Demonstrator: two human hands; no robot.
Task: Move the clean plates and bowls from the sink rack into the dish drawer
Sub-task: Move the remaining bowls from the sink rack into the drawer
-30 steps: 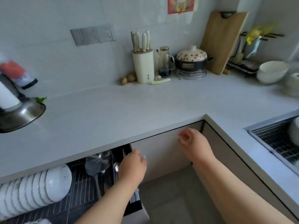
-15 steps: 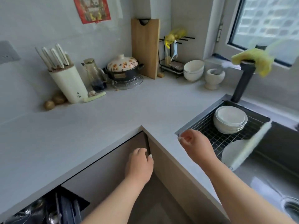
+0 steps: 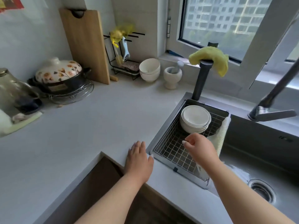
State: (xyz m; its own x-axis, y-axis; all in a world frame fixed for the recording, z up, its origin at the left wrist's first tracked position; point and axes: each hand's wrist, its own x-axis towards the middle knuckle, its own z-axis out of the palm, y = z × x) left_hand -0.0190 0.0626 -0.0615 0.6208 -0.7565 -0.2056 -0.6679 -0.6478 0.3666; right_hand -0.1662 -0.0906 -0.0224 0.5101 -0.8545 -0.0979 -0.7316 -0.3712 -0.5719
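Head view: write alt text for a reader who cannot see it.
A right hand reaches over a wire sink rack toward stacked white bowls. The left hand rests flat on the grey counter beside the sink.

A home kitchen, seen from above at the corner of a pale grey L-shaped table (image 3: 84, 130). On the right a dark sink (image 3: 258, 152) is set into it, with a wire rack (image 3: 174, 147) holding a stack of white bowls (image 3: 195, 119) and a dark tap (image 3: 202, 80) draped with a yellow cloth (image 3: 210, 57). Along the far tiled wall stand a wooden cutting board (image 3: 85, 44), a floral-lidded pot (image 3: 59, 73) on a wire trivet, a small black utensil rack (image 3: 124, 62), more white bowls (image 3: 149, 69) and a stone mortar with pestle (image 3: 172, 75). A window (image 3: 226, 18) at far right looks onto apartment blocks.
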